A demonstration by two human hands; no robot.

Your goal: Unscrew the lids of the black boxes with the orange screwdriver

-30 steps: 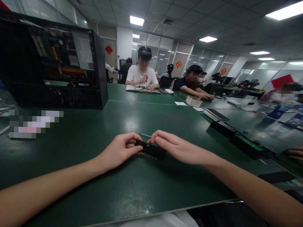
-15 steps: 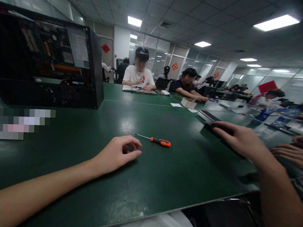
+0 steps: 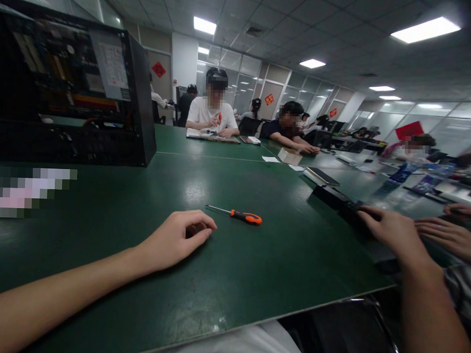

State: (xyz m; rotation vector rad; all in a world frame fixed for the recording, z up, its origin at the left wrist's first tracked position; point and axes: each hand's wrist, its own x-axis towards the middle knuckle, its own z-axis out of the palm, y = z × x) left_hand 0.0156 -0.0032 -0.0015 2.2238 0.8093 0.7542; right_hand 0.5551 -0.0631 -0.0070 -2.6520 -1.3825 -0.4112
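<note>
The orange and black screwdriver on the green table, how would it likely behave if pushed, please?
The screwdriver should feel stiff, given its straight metal shaft. It may roll in an arc, since its handle is thicker.

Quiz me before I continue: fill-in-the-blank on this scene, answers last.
The metal-shafted screwdriver has a black-and-____ handle.
It lies near the bare left hand on the glossy ____ tabletop.
The bare right hand is at a row of boxy ____ parts.
The open-sided black computer case stands toward the picture's ____ edge.
Missing words: orange; green; black; left.
</note>
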